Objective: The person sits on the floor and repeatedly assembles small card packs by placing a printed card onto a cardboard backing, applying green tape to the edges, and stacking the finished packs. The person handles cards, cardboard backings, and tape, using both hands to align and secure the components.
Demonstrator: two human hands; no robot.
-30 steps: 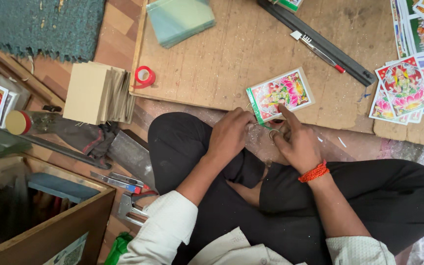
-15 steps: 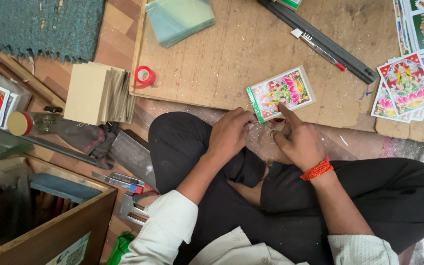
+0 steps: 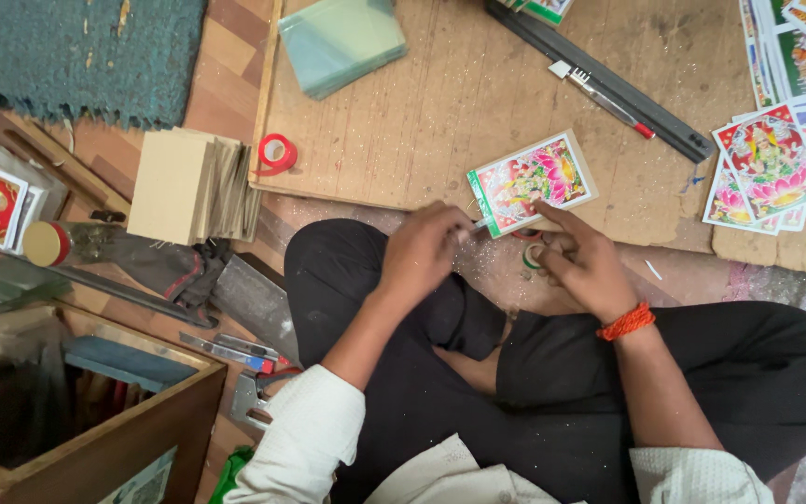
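A colourful picture card (image 3: 534,179) with a green border lies on the wooden board (image 3: 440,121) in front of my crossed legs. My left hand (image 3: 426,250) is closed at the card's lower left corner, pinching a thin pale strip (image 3: 479,224) that runs to the card. My right hand (image 3: 582,259) rests its index finger on the card's lower edge. Its other fingers curl around a small tape roll (image 3: 530,254), partly hidden. An orange thread band (image 3: 627,322) circles my right wrist.
More picture cards (image 3: 771,163) are spread at the right. A black ruler (image 3: 599,79), a red-tipped pen (image 3: 608,103), greenish glass sheets (image 3: 340,42), a red tape roll (image 3: 277,151), a cardboard stack (image 3: 188,187) and a wooden box (image 3: 95,439) surround me.
Both hands stay at the card's lower edge. My right index finger has slid a little further onto the card. The card has barely shifted.
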